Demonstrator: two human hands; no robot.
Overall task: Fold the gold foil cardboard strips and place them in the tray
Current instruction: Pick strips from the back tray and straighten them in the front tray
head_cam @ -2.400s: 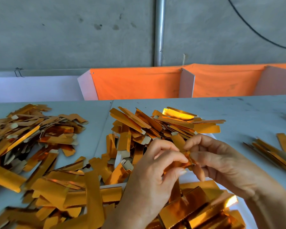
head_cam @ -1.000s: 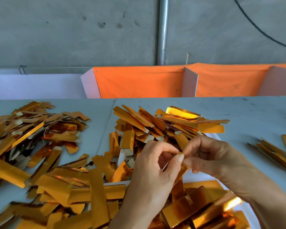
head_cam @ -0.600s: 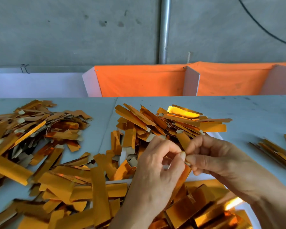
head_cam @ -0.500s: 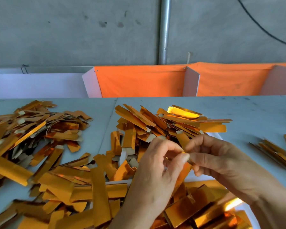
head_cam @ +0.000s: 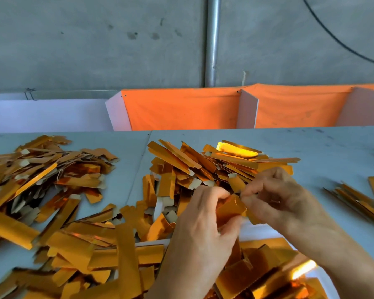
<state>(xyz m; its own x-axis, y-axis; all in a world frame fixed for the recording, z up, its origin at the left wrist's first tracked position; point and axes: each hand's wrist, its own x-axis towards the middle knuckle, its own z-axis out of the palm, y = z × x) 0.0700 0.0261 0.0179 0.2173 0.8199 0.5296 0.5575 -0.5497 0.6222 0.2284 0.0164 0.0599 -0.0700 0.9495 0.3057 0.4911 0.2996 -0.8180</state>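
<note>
Both hands, left hand [head_cam: 203,214] and right hand [head_cam: 279,199], pinch one shiny gold foil cardboard strip [head_cam: 230,209] mid-fold; next, probably crease it, then drop it into the white tray [head_cam: 257,230] below the grip.

Both hands meet over the near middle of the table [head_cam: 333,152], pinching one gold strip [head_cam: 230,209] between them: the left hand [head_cam: 201,229] grips its near side, the right hand [head_cam: 283,197] its far end. Loose gold strips [head_cam: 52,175] lie heaped left and centre; the white tray [head_cam: 257,231] shows beneath the hands.
</note>
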